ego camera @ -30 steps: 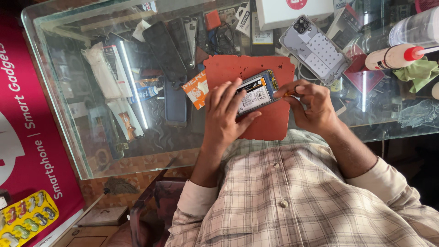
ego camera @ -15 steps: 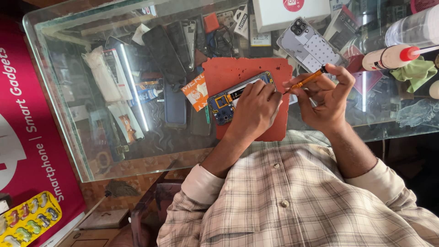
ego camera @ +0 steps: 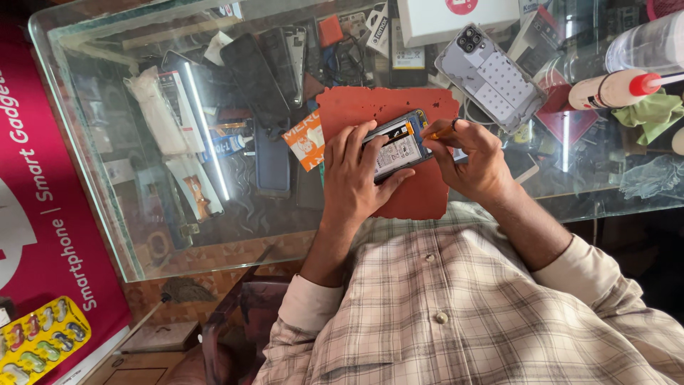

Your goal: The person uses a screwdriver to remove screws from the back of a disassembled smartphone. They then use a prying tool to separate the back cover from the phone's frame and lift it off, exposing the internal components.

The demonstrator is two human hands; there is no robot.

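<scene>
Though finger-hidden, orange tool (ego camera: 440, 132) tip

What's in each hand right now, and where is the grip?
The left hand holds the opened phone by its lower end and long edges. The right hand pinches a thin orange-handled tool near its tip.

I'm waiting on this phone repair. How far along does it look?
Done: the phone is open, battery showing. In hand: the left hand steadies it on the red mat while the right hand works a small orange tool at its edge. Left: closing it up.
</scene>
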